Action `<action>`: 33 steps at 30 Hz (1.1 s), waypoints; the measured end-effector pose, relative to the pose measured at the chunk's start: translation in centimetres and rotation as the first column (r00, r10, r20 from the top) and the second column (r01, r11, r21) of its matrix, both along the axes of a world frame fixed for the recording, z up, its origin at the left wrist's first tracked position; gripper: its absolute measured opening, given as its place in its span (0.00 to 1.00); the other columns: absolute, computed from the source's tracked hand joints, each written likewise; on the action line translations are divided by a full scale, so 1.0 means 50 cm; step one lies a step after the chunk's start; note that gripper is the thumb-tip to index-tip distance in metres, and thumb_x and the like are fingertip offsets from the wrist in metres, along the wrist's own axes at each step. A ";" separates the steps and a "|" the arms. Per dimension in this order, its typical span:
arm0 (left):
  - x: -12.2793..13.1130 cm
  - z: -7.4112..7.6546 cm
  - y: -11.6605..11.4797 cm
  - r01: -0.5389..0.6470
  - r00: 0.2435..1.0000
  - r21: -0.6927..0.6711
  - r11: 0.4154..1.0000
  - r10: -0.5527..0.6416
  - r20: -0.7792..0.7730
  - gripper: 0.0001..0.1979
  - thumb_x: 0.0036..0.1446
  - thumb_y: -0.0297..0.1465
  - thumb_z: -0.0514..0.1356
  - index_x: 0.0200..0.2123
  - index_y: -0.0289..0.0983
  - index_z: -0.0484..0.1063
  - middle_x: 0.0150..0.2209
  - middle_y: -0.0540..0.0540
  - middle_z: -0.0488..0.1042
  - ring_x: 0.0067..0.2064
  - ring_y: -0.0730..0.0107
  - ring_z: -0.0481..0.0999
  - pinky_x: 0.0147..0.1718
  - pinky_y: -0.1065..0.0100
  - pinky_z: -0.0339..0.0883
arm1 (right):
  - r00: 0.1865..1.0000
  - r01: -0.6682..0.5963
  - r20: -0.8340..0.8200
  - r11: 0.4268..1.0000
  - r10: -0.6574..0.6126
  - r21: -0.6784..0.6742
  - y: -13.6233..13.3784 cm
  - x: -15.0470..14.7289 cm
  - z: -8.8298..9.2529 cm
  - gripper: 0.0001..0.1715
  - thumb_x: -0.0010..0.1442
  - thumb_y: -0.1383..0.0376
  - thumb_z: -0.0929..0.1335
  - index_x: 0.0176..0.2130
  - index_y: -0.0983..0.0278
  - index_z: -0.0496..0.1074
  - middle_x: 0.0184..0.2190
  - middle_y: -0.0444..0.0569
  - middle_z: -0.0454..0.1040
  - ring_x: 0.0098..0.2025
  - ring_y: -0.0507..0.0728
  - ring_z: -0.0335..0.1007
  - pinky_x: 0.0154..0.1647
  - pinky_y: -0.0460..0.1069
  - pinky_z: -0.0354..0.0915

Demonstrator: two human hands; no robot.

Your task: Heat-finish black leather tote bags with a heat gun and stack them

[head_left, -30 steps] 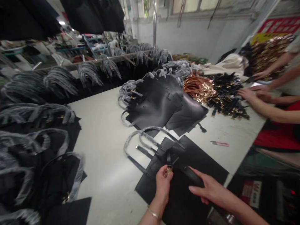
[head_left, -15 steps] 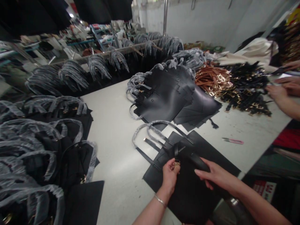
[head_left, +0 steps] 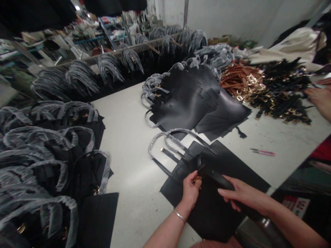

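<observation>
A flat black leather bag (head_left: 207, 210) lies before me, its two looped handles (head_left: 176, 136) partly wrapped in clear plastic. A short black strap with a small gold buckle (head_left: 168, 154) sticks out past its top edge. My left hand (head_left: 190, 189) pinches the gold metal end (head_left: 198, 178) of another black strap over the bag. My right hand (head_left: 238, 193) is wrapped around a black handheld tool (head_left: 221, 179), whose dark tip points at that strap near my left fingers. The exact kind of tool does not show, and its rear runs under my forearm.
Stacked black bag pieces (head_left: 183, 100) lie behind, beside brown straps (head_left: 239, 79) and black buckled straps (head_left: 281, 93). Pink-handled snips (head_left: 262, 152) rest at right. Bags with wrapped handles (head_left: 54, 162) fill the left. A co-worker's hand (head_left: 320, 98) is at far right.
The view has shifted slightly. My left hand has turned the strap's gold end a little, and the tool's tip sits closer to the strap.
</observation>
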State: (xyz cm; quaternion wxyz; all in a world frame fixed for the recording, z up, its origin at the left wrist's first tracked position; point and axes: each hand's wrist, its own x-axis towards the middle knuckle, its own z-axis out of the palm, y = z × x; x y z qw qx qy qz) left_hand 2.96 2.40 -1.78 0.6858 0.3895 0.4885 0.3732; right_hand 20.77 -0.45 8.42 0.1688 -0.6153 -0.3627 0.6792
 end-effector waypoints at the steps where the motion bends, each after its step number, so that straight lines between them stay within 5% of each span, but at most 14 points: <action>1: 0.000 -0.002 0.000 0.012 1.000 0.020 1.000 -0.011 -0.010 0.14 0.49 0.31 0.61 0.41 0.34 0.76 0.30 0.48 0.69 0.28 0.76 0.65 0.23 0.75 0.60 | 1.000 -0.014 -0.005 1.000 0.014 -0.003 -0.002 -0.001 -0.002 0.39 0.55 0.51 0.70 0.59 0.62 0.58 0.24 0.41 0.71 0.17 0.48 0.65 0.15 0.41 0.61; 8: -0.007 0.016 0.011 0.074 0.995 -0.066 0.995 -0.069 0.069 0.16 0.48 0.30 0.61 0.42 0.33 0.74 0.30 0.48 0.69 0.28 0.77 0.65 0.24 0.76 0.60 | 0.973 0.178 0.116 0.971 -0.198 0.159 0.028 0.001 0.000 0.37 0.54 0.50 0.70 0.57 0.63 0.61 0.25 0.41 0.70 0.18 0.48 0.65 0.15 0.42 0.61; 16: -0.011 0.024 0.018 0.113 0.990 -0.063 0.992 -0.107 0.096 0.17 0.49 0.29 0.61 0.44 0.34 0.74 0.29 0.49 0.68 0.28 0.77 0.63 0.24 0.76 0.60 | 0.999 0.024 0.043 1.000 -0.024 0.001 -0.022 0.009 0.002 0.43 0.56 0.53 0.69 0.64 0.62 0.52 0.24 0.41 0.70 0.17 0.48 0.66 0.15 0.41 0.60; 23: -0.011 0.003 0.022 0.115 0.993 -0.056 0.992 -0.114 0.027 0.22 0.47 0.31 0.62 0.48 0.34 0.72 0.27 0.52 0.65 0.25 0.78 0.63 0.21 0.76 0.60 | 0.999 -0.027 -0.018 0.999 0.028 0.036 0.009 -0.010 0.000 0.41 0.55 0.56 0.70 0.63 0.63 0.55 0.23 0.40 0.70 0.16 0.47 0.65 0.14 0.40 0.59; 27: -0.011 0.006 0.028 0.125 0.992 -0.054 0.991 -0.125 0.012 0.16 0.47 0.32 0.62 0.41 0.34 0.73 0.26 0.52 0.65 0.23 0.78 0.63 0.20 0.76 0.60 | 0.998 -0.058 -0.024 0.995 0.060 0.080 0.031 -0.016 -0.011 0.39 0.55 0.56 0.70 0.61 0.63 0.58 0.23 0.40 0.71 0.16 0.47 0.65 0.14 0.40 0.60; 33: -0.017 0.000 0.026 0.164 0.976 -0.017 0.986 -0.165 -0.140 0.18 0.52 0.32 0.57 0.47 0.35 0.68 0.33 0.47 0.70 0.26 0.73 0.68 0.24 0.71 0.65 | 0.996 0.028 0.076 0.980 -0.044 0.196 0.046 -0.035 -0.025 0.46 0.55 0.56 0.70 0.66 0.63 0.51 0.21 0.40 0.71 0.17 0.49 0.66 0.17 0.42 0.62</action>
